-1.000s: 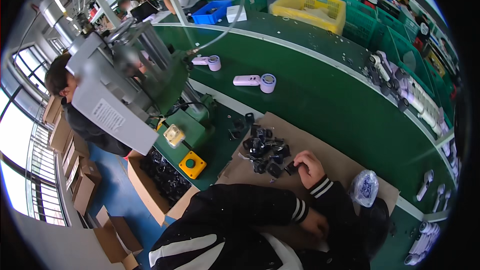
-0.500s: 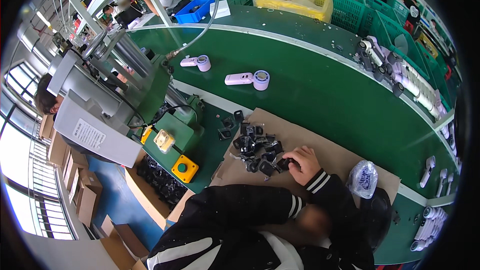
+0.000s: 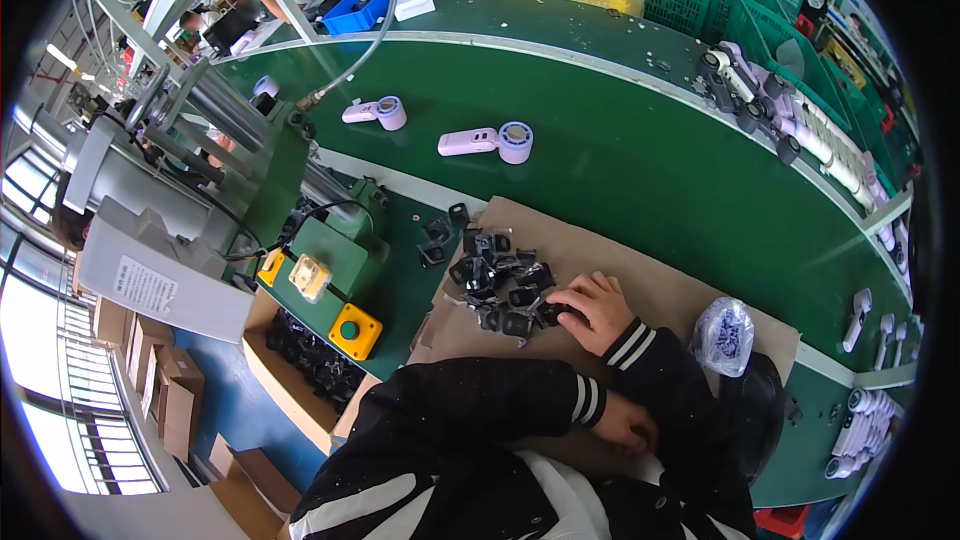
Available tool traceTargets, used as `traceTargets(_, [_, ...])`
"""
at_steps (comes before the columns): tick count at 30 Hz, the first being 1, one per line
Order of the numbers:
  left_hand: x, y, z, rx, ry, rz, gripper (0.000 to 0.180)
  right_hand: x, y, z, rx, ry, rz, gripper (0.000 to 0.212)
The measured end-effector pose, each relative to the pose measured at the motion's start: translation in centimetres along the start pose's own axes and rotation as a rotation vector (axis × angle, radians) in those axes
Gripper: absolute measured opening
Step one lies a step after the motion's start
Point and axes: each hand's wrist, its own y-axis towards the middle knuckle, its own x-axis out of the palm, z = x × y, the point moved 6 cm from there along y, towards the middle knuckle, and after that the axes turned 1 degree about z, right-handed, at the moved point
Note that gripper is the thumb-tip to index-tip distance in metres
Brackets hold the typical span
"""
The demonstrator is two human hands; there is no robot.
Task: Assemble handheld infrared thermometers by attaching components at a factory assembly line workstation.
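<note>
Curling partly, your right fingers [image 3: 578, 300] touch black parts [image 3: 522, 295] heaped leftward, grip unclear; below them, your left fingers [image 3: 640, 432] can't be read. A machine [image 3: 345, 245] stands farther left, a bag [image 3: 724, 336] right.

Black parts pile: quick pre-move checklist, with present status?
1. Right hand at the edge of the pile of black parts: ok.
2. Firm grip on a part: cannot tell, the fingers hide the contact.
3. Left hand free: cannot tell, its palm is hidden.
4. All black parts on the brown sheet: not ok, a few stray parts lie left of it on the green bench.
5. Clear plastic bag apart from the pile: ok.
6. Both hands off the green button: ok.
</note>
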Motion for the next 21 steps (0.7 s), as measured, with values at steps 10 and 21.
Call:
traceTargets(10, [0.2, 0.0, 0.6, 0.150, 0.159, 0.042, 0.029, 0.9, 0.7, -0.2, 0.093, -0.104, -0.139, 0.092])
traceTargets(21, [0.8, 3.0, -2.9, 0.184, 0.195, 0.076, 0.027, 5.2, 6.1, -2.7, -0.080, -0.372, -0.196, 0.114])
